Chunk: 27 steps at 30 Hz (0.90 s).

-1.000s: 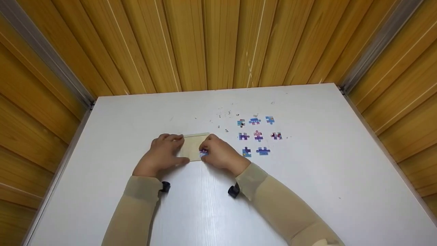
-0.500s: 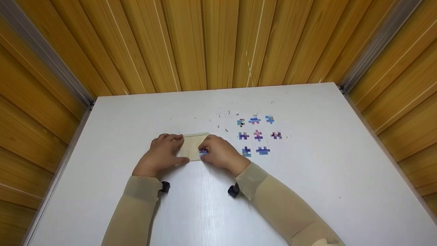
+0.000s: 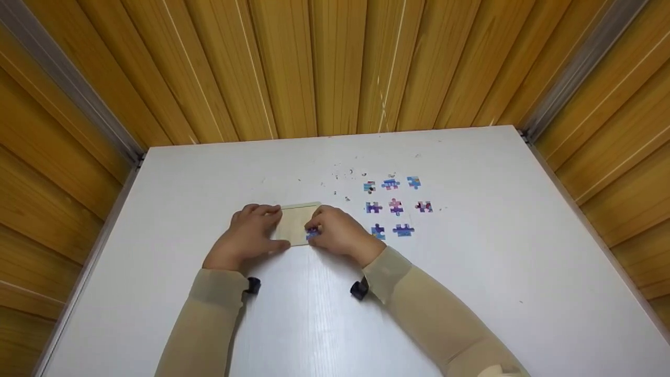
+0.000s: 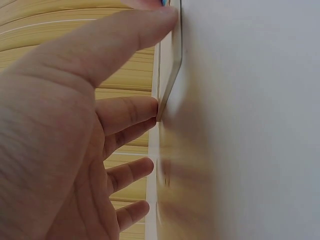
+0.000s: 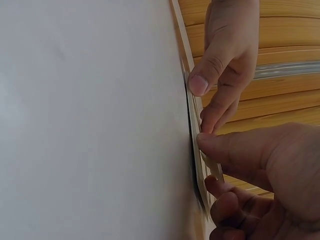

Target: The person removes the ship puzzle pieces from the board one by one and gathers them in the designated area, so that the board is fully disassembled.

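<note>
In the head view, a small pale wooden puzzle board (image 3: 293,224) with a raised strip along its back lies flat on the white table. My left hand (image 3: 248,234) touches its left part, thumb at the front edge and index finger near the back corner. The left wrist view shows that hand's fingers (image 4: 127,112) fairly straight and spread. At the board's front right, my right hand (image 3: 341,233) pinches a purple and blue jigsaw piece (image 3: 312,235) between thumb and fingers. Seen edge-on in the right wrist view, the jigsaw piece (image 5: 216,167) tilts against the board; fingers partly cover it.
Several loose jigsaw pieces (image 3: 396,206) lie in rough rows right of the board. Dark crumbs (image 3: 351,172) are scattered behind it. Wood-panelled walls (image 3: 335,68) rise behind the white table (image 3: 471,235) and on both sides.
Both hands stay almost in place. The right fingers shift very slightly over the jigsaw piece, and slightly different amounts of it show. The board and loose pieces keep their places.
</note>
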Each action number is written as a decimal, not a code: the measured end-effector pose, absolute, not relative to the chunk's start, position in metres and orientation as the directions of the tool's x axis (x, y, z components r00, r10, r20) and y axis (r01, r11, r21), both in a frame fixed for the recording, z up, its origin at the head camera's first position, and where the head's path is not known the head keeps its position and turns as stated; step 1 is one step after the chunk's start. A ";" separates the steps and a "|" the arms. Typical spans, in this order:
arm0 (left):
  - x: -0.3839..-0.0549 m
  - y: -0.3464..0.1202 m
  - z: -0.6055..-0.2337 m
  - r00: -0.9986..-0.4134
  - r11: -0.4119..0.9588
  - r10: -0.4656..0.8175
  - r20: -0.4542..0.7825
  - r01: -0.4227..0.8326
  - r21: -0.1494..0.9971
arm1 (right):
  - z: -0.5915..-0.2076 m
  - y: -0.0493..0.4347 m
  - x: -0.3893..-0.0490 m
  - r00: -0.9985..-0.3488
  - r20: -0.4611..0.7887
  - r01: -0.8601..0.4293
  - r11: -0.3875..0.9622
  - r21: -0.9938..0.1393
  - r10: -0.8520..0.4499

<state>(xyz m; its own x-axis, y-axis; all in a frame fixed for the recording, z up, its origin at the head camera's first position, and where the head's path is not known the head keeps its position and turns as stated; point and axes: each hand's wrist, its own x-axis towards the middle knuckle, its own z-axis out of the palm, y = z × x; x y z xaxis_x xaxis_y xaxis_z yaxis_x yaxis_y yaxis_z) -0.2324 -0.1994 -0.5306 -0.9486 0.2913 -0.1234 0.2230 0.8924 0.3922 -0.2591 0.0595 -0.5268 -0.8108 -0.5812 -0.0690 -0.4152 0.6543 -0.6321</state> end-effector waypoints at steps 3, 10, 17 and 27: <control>-0.231 -0.200 -0.532 -0.950 0.892 0.286 -0.127 0.216 0.397 | -0.527 0.060 -0.260 -0.816 -0.064 -0.405 0.647 -0.646 -0.575; -0.231 -0.202 -0.536 -0.948 0.894 0.295 -0.124 0.228 0.385 | -0.527 0.061 -0.262 -0.849 -0.049 -0.328 0.597 -0.732 -0.527; -0.231 -0.202 -0.534 -0.947 0.894 0.295 -0.127 0.227 0.386 | -0.525 0.064 -0.263 -0.825 0.045 -0.375 0.486 -0.790 -0.564; -0.236 -0.198 -0.532 -0.954 0.904 0.265 -0.140 0.195 0.381 | -0.512 0.080 -0.268 -0.806 0.143 -0.430 0.404 -0.807 -0.574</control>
<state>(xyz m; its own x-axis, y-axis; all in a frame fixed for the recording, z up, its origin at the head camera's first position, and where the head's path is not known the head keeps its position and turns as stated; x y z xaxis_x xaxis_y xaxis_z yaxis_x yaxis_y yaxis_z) -0.2356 -0.1978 -0.5323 -0.9539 0.2652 -0.1405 0.1952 0.9038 0.3807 -0.2681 0.0801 -0.5120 -0.8063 -0.5741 0.1429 -0.4304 0.4036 -0.8074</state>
